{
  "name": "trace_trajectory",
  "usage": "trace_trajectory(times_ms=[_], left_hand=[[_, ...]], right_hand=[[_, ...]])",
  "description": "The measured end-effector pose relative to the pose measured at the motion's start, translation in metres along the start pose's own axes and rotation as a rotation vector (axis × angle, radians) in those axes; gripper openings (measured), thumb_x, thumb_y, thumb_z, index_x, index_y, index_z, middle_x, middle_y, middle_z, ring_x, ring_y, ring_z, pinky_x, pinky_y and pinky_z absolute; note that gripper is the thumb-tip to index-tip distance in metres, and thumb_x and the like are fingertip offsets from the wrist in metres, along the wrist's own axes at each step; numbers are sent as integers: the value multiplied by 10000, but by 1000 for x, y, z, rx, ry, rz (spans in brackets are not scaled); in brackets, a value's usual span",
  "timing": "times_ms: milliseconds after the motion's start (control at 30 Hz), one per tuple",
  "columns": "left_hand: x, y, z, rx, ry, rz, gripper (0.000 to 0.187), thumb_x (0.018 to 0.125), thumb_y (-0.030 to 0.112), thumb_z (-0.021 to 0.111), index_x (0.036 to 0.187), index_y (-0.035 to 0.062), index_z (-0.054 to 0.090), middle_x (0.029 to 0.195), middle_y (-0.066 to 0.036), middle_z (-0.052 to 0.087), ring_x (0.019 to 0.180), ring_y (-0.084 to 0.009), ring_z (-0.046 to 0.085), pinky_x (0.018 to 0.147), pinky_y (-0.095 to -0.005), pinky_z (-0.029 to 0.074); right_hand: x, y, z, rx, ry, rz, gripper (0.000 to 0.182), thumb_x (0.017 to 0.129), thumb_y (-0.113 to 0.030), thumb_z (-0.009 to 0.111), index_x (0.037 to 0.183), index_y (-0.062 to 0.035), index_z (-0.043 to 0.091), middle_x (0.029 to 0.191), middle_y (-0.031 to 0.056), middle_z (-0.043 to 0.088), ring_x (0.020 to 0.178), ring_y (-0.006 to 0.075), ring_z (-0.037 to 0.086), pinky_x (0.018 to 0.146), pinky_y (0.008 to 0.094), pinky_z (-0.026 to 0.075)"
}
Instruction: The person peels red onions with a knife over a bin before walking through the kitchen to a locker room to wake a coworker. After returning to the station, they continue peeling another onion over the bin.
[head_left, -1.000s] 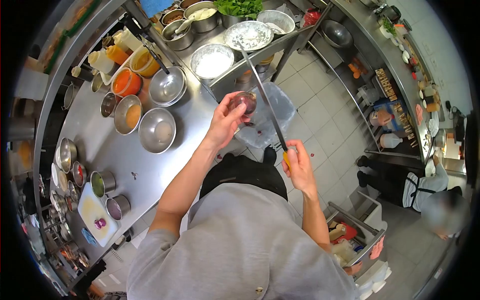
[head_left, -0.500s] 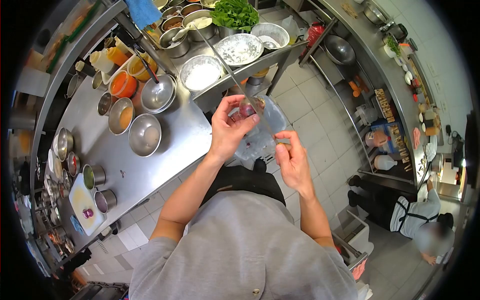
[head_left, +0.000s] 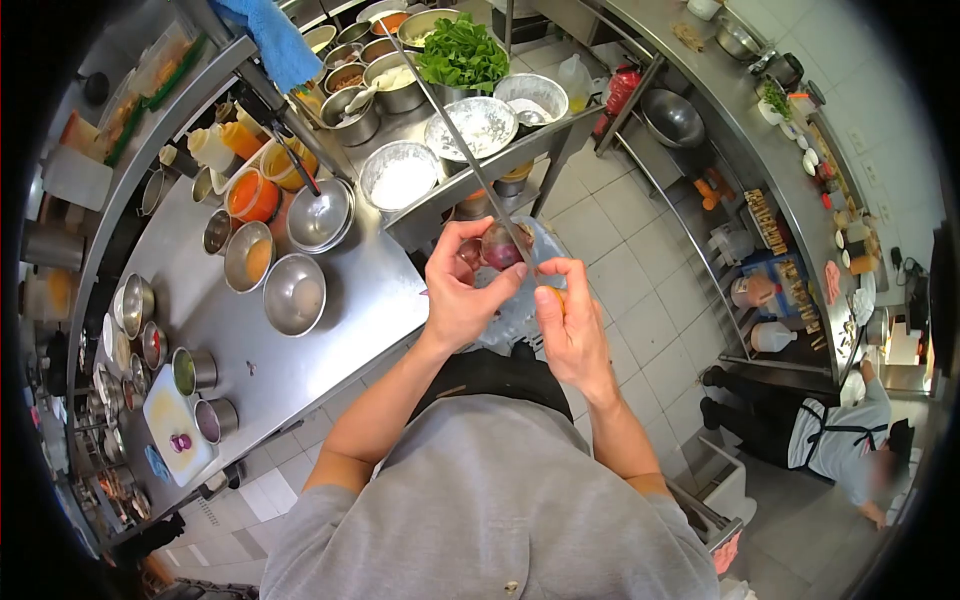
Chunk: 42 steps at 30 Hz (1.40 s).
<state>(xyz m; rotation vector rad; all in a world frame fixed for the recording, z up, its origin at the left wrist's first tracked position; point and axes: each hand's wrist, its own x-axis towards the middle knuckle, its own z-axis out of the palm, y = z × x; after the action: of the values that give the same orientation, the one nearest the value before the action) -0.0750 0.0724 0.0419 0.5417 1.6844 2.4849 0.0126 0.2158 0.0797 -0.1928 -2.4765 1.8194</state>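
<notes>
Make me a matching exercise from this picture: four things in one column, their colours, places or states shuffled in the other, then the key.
1. Knife
2. Leafy greens
3. Cutting board
4. Left hand

A. Pale, with purple pieces lying on it
B. Holding a red onion
C. Gripped by the right hand
D. Bright green and heaped up

Pairs: 1-C, 2-D, 3-A, 4-B

The left hand (head_left: pixel 462 308) partly hides what seems a red onion (head_left: pixel 497 254), while the blue cloth (head_left: pixel 266 42) at eleven o'clock is cut off above.
</notes>
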Motion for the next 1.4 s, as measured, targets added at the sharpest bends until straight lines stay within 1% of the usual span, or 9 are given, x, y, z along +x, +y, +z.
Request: trace_trajectory(times_ms=[67, 267, 367, 500, 600, 633, 767, 1067, 1400], left_hand=[[4, 3, -3, -19, 0, 4, 510, 775, -79, 763, 1216, -22, 514, 1110, -110, 665, 991, -165, 656, 887, -323, 543], [3, 3, -8, 325, 4, 368, 510, 771, -88, 760, 1212, -20, 512, 1103, -113, 635, 1031, -187, 648, 891, -321, 535], [10, 9, -16, -141, -2, -81, 519, 762, -87, 767, 1209, -14, 512, 1121, -114, 591, 1029, -206, 657, 905, -325, 529], [-2, 1, -7, 31, -102, 239, 523, 768, -84, 763, 1219, -3, 511, 1151, -126, 599, 1062, -217, 655, 929, -345, 526], [2, -1, -12, 80, -104, 224, 529, 784, -82, 752, 1245, -6, 506, 1137, -124, 624, 1069, -220, 654, 943, -351, 525], [1, 1, -14, -71, -97, 92, 548, 797, -77, 750, 1279, -12, 498, 1158, -124, 620, 1075, -222, 651, 955, -357, 524], [3, 2, -19, -195, -164, -37, 536, 819, -67, 741, 1295, -29, 496, 1194, -133, 622, 1096, -209, 639, 964, -348, 525], [2, -17, -28, -173, -226, -173, 529, 875, 30, 695, 1359, -30, 491, 1178, -100, 628, 1052, -154, 626, 885, -301, 539], [2, -21, -24, -182, -171, -179, 482, 875, 110, 668, 1319, -3, 516, 1125, -79, 626, 961, -143, 633, 806, -303, 541]], right_hand=[[4, -4, 3, 5, 7, -20, 403, 1025, -335, 517, 1280, -41, 413, 627, 109, 581, 546, 250, 585, 552, 371, 437], [20, -9, 16, 76, 58, -136, 566, 1015, -332, 521, 1426, 2, 323, 648, 145, 599, 583, 294, 611, 591, 404, 455], [18, -22, 15, -11, 14, -60, 589, 1014, -337, 518, 1441, 10, 307, 677, 162, 621, 606, 312, 625, 620, 403, 470], [17, -16, 16, 17, 35, -84, 588, 1012, -310, 520, 1453, 10, 297, 696, 164, 635, 640, 300, 644, 646, 389, 480], [21, -13, 16, 19, 59, -101, 583, 1011, -295, 525, 1453, 10, 298, 701, 163, 642, 658, 287, 656, 657, 383, 484], [15, -14, 14, -15, 50, -94, 579, 1012, -295, 527, 1450, 11, 304, 701, 163, 645, 662, 285, 659, 659, 382, 485], [16, -13, 14, -18, 100, -104, 552, 1017, -312, 529, 1423, 12, 342, 693, 154, 645, 665, 288, 660, 672, 375, 489], [17, 20, 4, 254, -7, 21, 518, 1021, -347, 539, 1393, -15, 396, 603, 47, 533, 546, 126, 467, 536, 307, 384], [13, 12, 9, -44, 87, -113, 434, 1011, -304, 566, 1369, -79, 467, 756, 63, 672, 626, 126, 590, 629, 298, 499]])
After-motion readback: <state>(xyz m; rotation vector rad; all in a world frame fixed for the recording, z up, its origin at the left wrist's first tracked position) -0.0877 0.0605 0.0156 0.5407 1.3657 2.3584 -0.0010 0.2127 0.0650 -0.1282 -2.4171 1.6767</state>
